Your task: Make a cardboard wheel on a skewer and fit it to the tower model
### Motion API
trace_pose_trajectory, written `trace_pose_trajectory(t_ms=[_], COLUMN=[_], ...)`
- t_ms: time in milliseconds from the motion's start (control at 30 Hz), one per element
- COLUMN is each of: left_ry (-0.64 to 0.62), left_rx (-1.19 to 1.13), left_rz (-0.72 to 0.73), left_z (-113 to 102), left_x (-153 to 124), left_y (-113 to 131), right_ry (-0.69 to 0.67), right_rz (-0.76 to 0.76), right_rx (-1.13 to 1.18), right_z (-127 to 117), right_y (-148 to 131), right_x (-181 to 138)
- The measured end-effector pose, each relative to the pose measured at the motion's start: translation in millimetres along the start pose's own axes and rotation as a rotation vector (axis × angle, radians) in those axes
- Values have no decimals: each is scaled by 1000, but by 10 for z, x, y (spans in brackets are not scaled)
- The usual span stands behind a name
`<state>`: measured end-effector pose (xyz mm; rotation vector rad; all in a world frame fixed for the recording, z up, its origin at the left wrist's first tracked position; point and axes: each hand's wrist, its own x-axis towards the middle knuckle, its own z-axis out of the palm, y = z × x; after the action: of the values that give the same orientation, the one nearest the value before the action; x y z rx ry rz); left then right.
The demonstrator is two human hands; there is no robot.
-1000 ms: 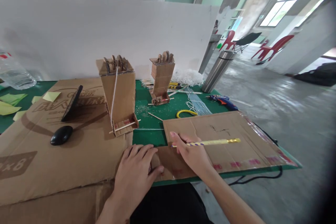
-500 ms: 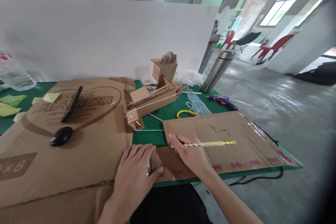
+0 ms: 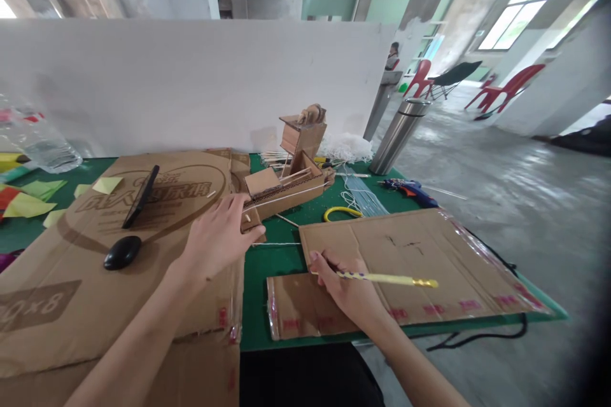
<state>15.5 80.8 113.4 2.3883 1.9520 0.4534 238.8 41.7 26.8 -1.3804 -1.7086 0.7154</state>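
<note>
My right hand (image 3: 353, 286) is closed round a pale yellow pencil (image 3: 391, 278) with dark spots and a gold end, which points right. It rests on a flat piece of cardboard (image 3: 420, 254) with dark marks and pink print along its near edge. My left hand (image 3: 217, 229) has its thumb and fingers round the near left end of a cardboard model (image 3: 286, 194). This model has a long box body, a raised box with a rolled cardboard piece on top, thin sticks and white string. The tip of the pencil is hidden by my right hand.
A printed cardboard sheet (image 3: 157, 254) on the left bears a black mouse (image 3: 123, 252) and a propped phone (image 3: 141, 197). Behind lie a yellow ring handle (image 3: 341, 211), clear sticks (image 3: 365, 194), a glue gun (image 3: 410, 191) and a steel flask (image 3: 400, 137). A plastic bottle (image 3: 45, 140) lies far left.
My left hand has left the near cardboard strip and moved up and left to the model's end. My right hand still holds the pencil in nearly the same place. The view has shifted slightly.
</note>
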Motion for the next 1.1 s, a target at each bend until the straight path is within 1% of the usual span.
trace_pose_trajectory(t_ms=[67, 133, 200, 267, 333, 433, 533, 600, 667, 733, 800, 900, 1000, 1100], left_ry=[-19, -18, -10, -2, -4, -10, 48, 111, 141, 187, 219, 222, 198, 156], left_rx=[-11, -31, -62, -96, -127, -168, -251, -383, -512, -591, -563, -494, -405, -307], left_rz=[13, 23, 32, 36, 33, 13, -31, -98, -181, -250, -324, -361, -365, -405], left_z=[57, 124, 178, 206, 203, 146, 51, -2, -25, -8, 38, 108, 125, 92], left_x=[78, 99, 96, 89, 82, 47, -26, -74, -100, -96, -68, -20, -17, -63], left_y=[-41, -80, -122, -170, -226, -328, -442, -528, -633, -759, -887, -1029, -1072, -1050], right_ry=[18, 57, 90, 78, 15, -114, -319, -464, -529, -511, -466, -402, -372, -340], right_rz=[-22, -27, -5, 36, 75, 100, 74, 27, -30, -68, -80, -113, -146, -137], right_rx=[34, 62, 101, 151, 158, 1, -156, -204, -277, -381, -440, -491, -534, -602], right_z=[-14, -34, -72, -143, -251, -458, -651, -732, -762, -739, -670, -501, -302, -141], right_y=[-25, -51, -84, -127, -175, -243, -278, -264, -209, -116, -8, 127, 207, 271], right_x=[6, 13, 23, 37, 60, 124, 241, 360, 514, 692, 875, 1109, 1259, 1332])
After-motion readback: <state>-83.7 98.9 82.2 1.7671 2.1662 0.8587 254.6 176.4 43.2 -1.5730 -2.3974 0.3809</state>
